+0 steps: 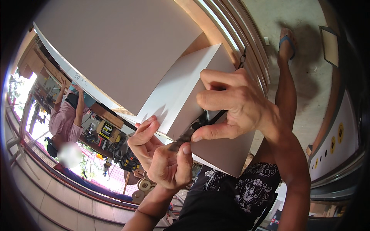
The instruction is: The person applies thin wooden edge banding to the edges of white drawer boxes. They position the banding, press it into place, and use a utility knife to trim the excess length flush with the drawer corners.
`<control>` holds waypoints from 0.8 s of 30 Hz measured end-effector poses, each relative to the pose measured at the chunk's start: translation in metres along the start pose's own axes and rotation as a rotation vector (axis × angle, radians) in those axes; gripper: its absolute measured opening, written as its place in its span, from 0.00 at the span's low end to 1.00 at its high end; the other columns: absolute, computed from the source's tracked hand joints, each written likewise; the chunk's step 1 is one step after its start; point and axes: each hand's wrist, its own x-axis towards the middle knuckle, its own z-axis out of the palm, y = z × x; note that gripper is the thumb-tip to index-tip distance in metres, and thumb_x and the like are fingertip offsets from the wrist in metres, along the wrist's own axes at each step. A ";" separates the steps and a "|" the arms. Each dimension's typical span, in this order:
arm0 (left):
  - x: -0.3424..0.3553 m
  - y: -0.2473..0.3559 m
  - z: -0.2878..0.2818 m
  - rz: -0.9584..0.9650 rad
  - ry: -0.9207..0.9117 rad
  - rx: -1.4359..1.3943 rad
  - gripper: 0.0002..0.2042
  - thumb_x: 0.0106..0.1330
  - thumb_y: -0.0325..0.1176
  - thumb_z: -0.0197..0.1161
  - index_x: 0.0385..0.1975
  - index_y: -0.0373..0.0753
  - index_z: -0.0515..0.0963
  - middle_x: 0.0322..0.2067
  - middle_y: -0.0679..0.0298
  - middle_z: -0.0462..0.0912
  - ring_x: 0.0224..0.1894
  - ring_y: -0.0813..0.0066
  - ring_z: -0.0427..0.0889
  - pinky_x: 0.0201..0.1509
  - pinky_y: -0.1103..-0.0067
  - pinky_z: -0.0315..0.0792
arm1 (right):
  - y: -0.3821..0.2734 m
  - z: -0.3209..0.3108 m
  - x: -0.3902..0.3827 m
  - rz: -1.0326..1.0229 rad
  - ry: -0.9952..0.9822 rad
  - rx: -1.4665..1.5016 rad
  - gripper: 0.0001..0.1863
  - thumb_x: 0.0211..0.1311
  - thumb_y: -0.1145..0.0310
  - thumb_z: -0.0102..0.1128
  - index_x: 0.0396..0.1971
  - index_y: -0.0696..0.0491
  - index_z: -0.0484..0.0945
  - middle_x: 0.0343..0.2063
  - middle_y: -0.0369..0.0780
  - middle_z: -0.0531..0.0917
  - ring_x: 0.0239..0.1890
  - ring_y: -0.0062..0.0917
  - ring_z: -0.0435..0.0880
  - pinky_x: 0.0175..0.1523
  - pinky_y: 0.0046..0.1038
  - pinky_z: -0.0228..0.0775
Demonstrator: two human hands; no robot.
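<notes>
Both of my hands are closed on a dark narrow strip [199, 123] that looks like metal; its exact kind I cannot make out. My left hand [163, 159] pinches its lower left end between thumb and index finger. At the upper right end, my right hand [246, 106] grips it with the thumb below and curled fingers above, hiding part of it. Right behind the strip is a white-faced board piece [185, 82] with a grey-brown side. A large grey panel [119, 42] with a pale edge lies beyond it, at the upper left.
Long stacked boards [246, 27] run along the upper right, near a short chain [243, 57]. A bare leg with a blue sandal [287, 44] stands on the concrete floor. At left, a person [67, 121] reaches to the panel's edge. Behind are power tools [129, 161] and round reels [143, 185].
</notes>
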 end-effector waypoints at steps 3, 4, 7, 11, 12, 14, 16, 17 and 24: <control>0.001 0.000 0.001 0.015 0.006 0.015 0.15 0.76 0.32 0.64 0.27 0.34 0.71 0.59 0.46 0.68 0.72 0.48 0.65 0.80 0.47 0.54 | 0.000 0.000 0.001 -0.010 0.010 -0.004 0.27 0.53 0.36 0.78 0.32 0.46 0.83 0.27 0.35 0.73 0.23 0.31 0.78 0.28 0.36 0.70; 0.001 0.000 0.001 0.014 0.003 0.020 0.15 0.76 0.32 0.64 0.27 0.33 0.71 0.59 0.46 0.68 0.72 0.48 0.65 0.80 0.48 0.54 | 0.000 0.000 0.002 -0.016 0.015 -0.005 0.27 0.53 0.36 0.78 0.33 0.46 0.83 0.27 0.35 0.74 0.23 0.31 0.79 0.28 0.36 0.71; 0.002 0.002 0.001 0.012 0.007 0.024 0.16 0.77 0.32 0.64 0.26 0.33 0.71 0.59 0.45 0.69 0.71 0.49 0.66 0.79 0.48 0.55 | -0.001 0.000 0.002 -0.017 0.024 -0.003 0.27 0.53 0.36 0.78 0.33 0.46 0.83 0.27 0.35 0.74 0.23 0.32 0.79 0.28 0.36 0.71; 0.002 0.001 0.002 0.010 0.030 0.024 0.17 0.77 0.32 0.64 0.25 0.33 0.70 0.58 0.46 0.70 0.70 0.52 0.67 0.79 0.49 0.56 | -0.002 0.000 0.003 0.004 0.018 0.000 0.27 0.52 0.37 0.78 0.32 0.46 0.83 0.26 0.35 0.74 0.23 0.33 0.80 0.28 0.37 0.71; 0.002 0.002 0.001 0.008 0.032 0.031 0.17 0.77 0.32 0.64 0.25 0.33 0.70 0.58 0.46 0.71 0.70 0.53 0.67 0.79 0.49 0.56 | -0.002 0.000 0.003 0.013 0.013 -0.005 0.27 0.52 0.37 0.79 0.32 0.46 0.83 0.26 0.36 0.75 0.24 0.33 0.80 0.28 0.37 0.71; 0.004 0.004 0.002 0.001 0.039 0.038 0.17 0.77 0.32 0.63 0.24 0.34 0.69 0.58 0.47 0.71 0.69 0.54 0.68 0.79 0.50 0.57 | -0.003 -0.001 0.004 0.019 0.010 -0.006 0.27 0.52 0.38 0.79 0.32 0.46 0.83 0.27 0.36 0.75 0.24 0.33 0.80 0.28 0.37 0.71; 0.005 0.004 0.003 0.002 0.056 0.034 0.18 0.77 0.31 0.63 0.23 0.34 0.68 0.57 0.47 0.72 0.68 0.54 0.69 0.78 0.51 0.58 | -0.003 -0.001 0.005 0.009 0.015 -0.001 0.26 0.52 0.38 0.79 0.32 0.46 0.82 0.27 0.36 0.75 0.24 0.33 0.81 0.28 0.37 0.71; 0.005 0.003 0.005 0.007 0.070 0.028 0.18 0.77 0.31 0.63 0.23 0.35 0.68 0.57 0.47 0.73 0.67 0.55 0.70 0.78 0.51 0.58 | -0.003 -0.001 0.006 0.013 0.018 -0.001 0.26 0.52 0.39 0.79 0.32 0.47 0.82 0.27 0.36 0.76 0.24 0.33 0.81 0.28 0.38 0.71; 0.010 0.008 0.005 0.000 0.079 0.108 0.18 0.77 0.30 0.62 0.22 0.35 0.67 0.53 0.50 0.77 0.63 0.59 0.73 0.75 0.54 0.62 | -0.005 -0.001 0.008 0.030 0.012 -0.012 0.26 0.53 0.39 0.79 0.33 0.47 0.82 0.27 0.37 0.76 0.25 0.35 0.82 0.29 0.40 0.72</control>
